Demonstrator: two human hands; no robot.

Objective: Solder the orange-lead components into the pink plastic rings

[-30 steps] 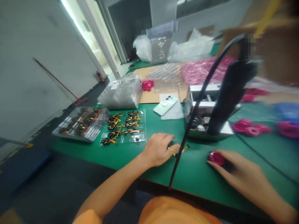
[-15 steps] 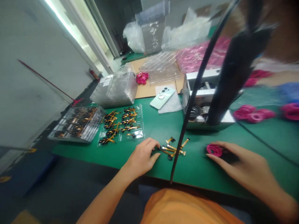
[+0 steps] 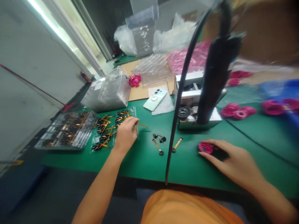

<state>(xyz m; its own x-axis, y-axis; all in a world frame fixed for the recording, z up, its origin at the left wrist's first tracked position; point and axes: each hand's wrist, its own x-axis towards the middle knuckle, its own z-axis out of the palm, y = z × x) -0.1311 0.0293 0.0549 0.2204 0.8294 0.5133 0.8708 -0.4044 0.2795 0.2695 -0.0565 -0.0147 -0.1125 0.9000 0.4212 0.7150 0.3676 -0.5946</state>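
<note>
Two hands, both loaded. Left hand point(image 3: 126, 133) pinches a strip part point(image 3: 143, 125) by its dark end, orange tail free, at the right edge of the clear tray point(image 3: 133, 112). Right hand point(image 3: 235, 160) grips a pink ring point(image 3: 205, 148) near the bench point(image 3: 142, 161) front edge. Loose strip parts point(image 3: 161, 152) lie between.

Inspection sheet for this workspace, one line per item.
Surface: green table, with parts lying on it.
Job's things: flex strip and pink ring, both held; loose parts between the hands; parts tray, well filled.
Clutter: phone, rear tray stack, spare pink rings.
Hands: left hand pinches the strip, overlapping the tray in view; right hand grips the ring.
Cables: dark cable, right side.
Surroundings: plastic bags behind; fire extinguisher by the wall.
</note>
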